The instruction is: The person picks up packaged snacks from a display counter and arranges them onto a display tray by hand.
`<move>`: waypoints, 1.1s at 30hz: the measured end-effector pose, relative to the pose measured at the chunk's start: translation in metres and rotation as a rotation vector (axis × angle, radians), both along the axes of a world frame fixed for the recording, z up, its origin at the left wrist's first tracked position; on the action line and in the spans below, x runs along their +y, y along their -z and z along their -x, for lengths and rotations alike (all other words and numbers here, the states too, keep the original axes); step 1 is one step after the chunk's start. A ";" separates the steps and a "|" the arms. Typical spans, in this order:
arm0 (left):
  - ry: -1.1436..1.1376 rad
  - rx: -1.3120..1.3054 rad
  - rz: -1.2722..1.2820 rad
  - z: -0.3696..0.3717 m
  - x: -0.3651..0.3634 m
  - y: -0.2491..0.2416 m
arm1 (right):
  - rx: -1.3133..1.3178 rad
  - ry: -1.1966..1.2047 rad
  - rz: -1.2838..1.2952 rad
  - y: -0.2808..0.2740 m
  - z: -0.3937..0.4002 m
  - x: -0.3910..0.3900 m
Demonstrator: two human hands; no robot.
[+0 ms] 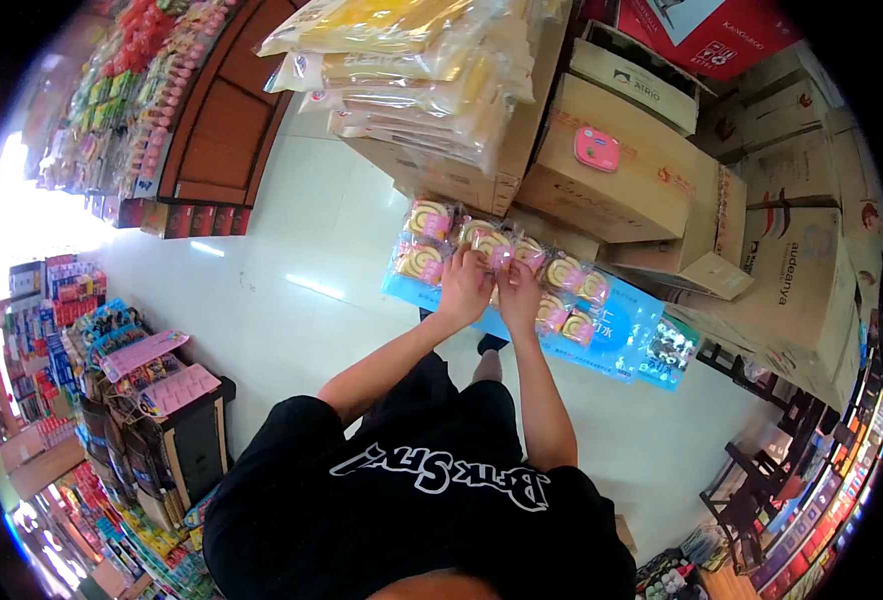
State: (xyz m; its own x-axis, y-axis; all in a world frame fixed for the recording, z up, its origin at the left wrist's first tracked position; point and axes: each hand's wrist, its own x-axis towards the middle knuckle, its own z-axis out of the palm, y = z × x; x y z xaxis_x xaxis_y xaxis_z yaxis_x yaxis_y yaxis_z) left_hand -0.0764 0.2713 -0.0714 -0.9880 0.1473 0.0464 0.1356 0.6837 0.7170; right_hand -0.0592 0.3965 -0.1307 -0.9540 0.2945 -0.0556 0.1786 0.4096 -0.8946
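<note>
Several clear packets of round swirled rolls with pink labels lie in rows on a blue printed sheet (611, 345). My left hand (465, 288) and my right hand (518, 297) are side by side over the middle of the rows, fingers bent onto a packet (485, 240) between them. Left of my hands lies a packet (420, 262), with another packet (429, 219) above it. On the right are a packet (564, 272) and, lower down, a packet (578, 328). The fingertips are partly hidden against the wrappers.
A tall stack of yellow bagged goods (401, 70) stands on a carton beyond the packets. Brown cartons (611, 170) fill the right side, one bearing a pink tin (597, 149). A wooden display shelf (221, 110) is at upper left, and a dark stand (196, 440) at left.
</note>
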 end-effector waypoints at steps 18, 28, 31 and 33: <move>0.013 -0.027 -0.154 0.018 -0.022 0.035 | -0.032 0.053 -0.107 0.031 0.016 -0.033; 0.215 -0.232 -0.397 -0.042 0.080 0.011 | -0.041 0.387 0.012 0.010 -0.048 0.074; 0.308 -0.601 -0.469 -0.067 0.122 0.015 | -0.125 0.490 -0.082 0.022 -0.082 0.117; 0.339 -0.629 -0.445 -0.082 0.147 0.020 | -0.173 0.448 -0.211 0.038 -0.105 0.143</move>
State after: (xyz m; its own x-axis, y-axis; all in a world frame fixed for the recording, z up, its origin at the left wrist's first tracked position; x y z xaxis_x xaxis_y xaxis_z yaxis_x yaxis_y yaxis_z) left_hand 0.0054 0.4187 -0.0919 -0.7548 0.5388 -0.3740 -0.2321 0.3139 0.9206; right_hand 0.0461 0.5395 -0.1688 -0.7139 0.6935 -0.0965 0.5156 0.4275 -0.7425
